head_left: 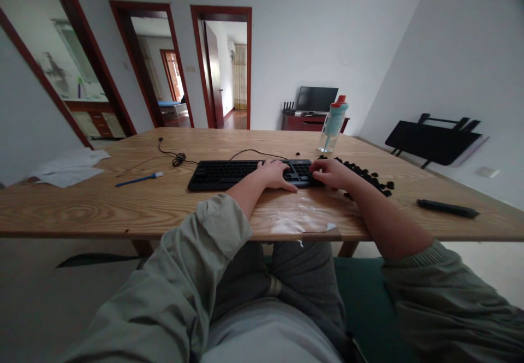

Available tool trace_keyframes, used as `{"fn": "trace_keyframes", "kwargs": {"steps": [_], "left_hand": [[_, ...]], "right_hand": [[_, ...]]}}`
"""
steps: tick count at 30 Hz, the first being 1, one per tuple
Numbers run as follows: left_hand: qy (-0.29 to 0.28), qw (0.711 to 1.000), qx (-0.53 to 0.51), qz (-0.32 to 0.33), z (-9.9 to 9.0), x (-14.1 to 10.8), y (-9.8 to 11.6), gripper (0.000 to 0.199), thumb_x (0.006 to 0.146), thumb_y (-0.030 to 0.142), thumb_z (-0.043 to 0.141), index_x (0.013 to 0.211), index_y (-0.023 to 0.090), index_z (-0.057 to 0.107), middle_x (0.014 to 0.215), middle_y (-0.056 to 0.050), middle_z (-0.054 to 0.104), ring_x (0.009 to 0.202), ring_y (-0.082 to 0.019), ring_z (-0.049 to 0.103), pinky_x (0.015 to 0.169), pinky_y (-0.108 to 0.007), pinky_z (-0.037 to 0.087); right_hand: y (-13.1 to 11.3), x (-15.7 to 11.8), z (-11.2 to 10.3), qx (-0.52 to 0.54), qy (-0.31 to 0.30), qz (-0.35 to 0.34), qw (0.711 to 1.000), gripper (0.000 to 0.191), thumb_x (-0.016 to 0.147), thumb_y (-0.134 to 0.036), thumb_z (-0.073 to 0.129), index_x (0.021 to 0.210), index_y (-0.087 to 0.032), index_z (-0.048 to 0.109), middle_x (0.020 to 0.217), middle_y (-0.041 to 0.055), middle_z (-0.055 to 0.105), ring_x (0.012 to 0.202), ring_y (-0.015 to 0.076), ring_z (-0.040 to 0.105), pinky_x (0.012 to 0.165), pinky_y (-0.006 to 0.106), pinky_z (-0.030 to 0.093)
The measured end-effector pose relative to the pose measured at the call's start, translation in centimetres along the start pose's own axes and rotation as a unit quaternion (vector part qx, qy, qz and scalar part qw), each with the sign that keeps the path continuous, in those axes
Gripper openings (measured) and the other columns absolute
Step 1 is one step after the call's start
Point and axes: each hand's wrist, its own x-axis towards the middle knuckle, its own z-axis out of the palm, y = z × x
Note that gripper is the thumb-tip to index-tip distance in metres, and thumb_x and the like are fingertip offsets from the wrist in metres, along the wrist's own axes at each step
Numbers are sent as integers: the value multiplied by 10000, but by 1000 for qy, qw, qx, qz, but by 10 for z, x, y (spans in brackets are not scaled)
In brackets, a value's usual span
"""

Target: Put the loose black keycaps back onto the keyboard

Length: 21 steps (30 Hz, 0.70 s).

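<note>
A black keyboard [221, 173] lies across the wooden table in front of me. My left hand [276, 174] rests on its middle-right part, fingers spread and thumb stretched out along the front edge. At the keyboard's right end is my right hand [327, 173], its fingers curled and pinched together; whatever may be between the fingertips is too small to make out. Many small loose black keycaps [374, 180] are scattered beside and behind my right hand, some partly hidden by it.
Behind the keycaps stands a clear bottle [332, 125] with a red lid. A blue-handled brush [139, 179], a coiled cable [179, 159] and white paper [71, 167] lie on the left. A dark long object [447, 208] is at the right, near the table [102, 210] edge.
</note>
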Motion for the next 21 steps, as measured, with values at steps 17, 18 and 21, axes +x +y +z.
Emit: {"fn": "trace_keyframes", "kwargs": {"steps": [17,18,21], "left_hand": [[9,1000,-2,3,0,0,1,1070,545,905,600,1430,315,492,1518,-58,434,1369,-372,370,1123,-564,301],[9,1000,-2,4,1,0,0,1071,548,908,595,1433,313,490,1522,-58,429,1367,-371,373,1123,-572,298],[9,1000,-2,8,2,0,0,1072,556,911,584,1439,313,482,1525,-58,423,1364,-368,377,1121,-594,290]], "right_hand": [[-28,4,11,-182,10,-32,983,330,886,-445,452,862,-168,629,873,85,679,732,206,592,614,294,346],[-29,4,12,-198,16,-33,980,342,894,-450,435,869,-169,629,892,92,683,756,219,604,622,298,349],[-31,2,14,-218,25,-27,975,371,910,-450,397,905,-168,639,942,106,692,821,246,633,652,308,374]]}}
